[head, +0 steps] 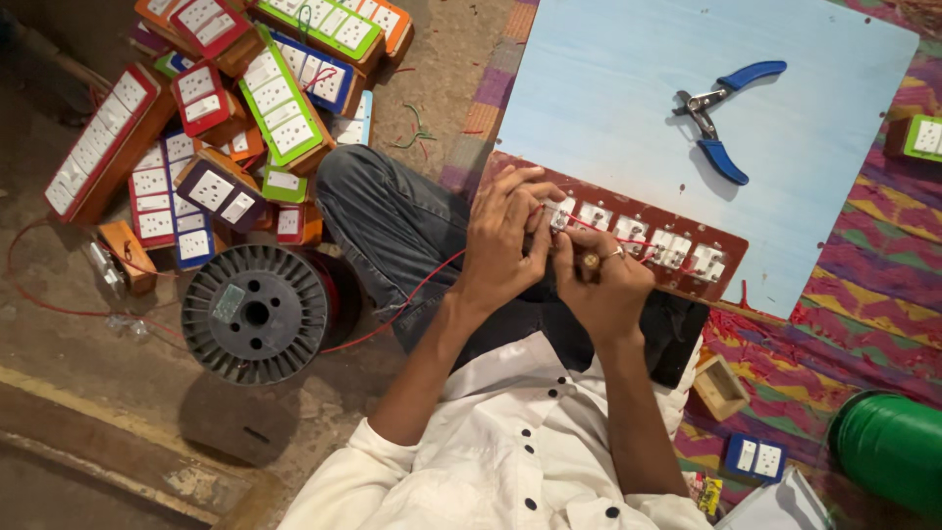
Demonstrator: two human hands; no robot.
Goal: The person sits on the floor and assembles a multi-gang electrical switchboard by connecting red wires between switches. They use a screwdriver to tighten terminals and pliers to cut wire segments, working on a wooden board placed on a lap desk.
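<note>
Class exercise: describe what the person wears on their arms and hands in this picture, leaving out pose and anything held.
Both forearms are bare, with white shirt sleeves rolled up near the elbows. The right hand wears a ring on one finger. The left hand shows no ring or glove.

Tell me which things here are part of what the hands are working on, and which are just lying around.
In use:
left hand
right hand
brown switch panel
red wire
wire spool

Lying about:
blue-handled pliers
pile of finished switch boards
small wooden box
green roll
</note>
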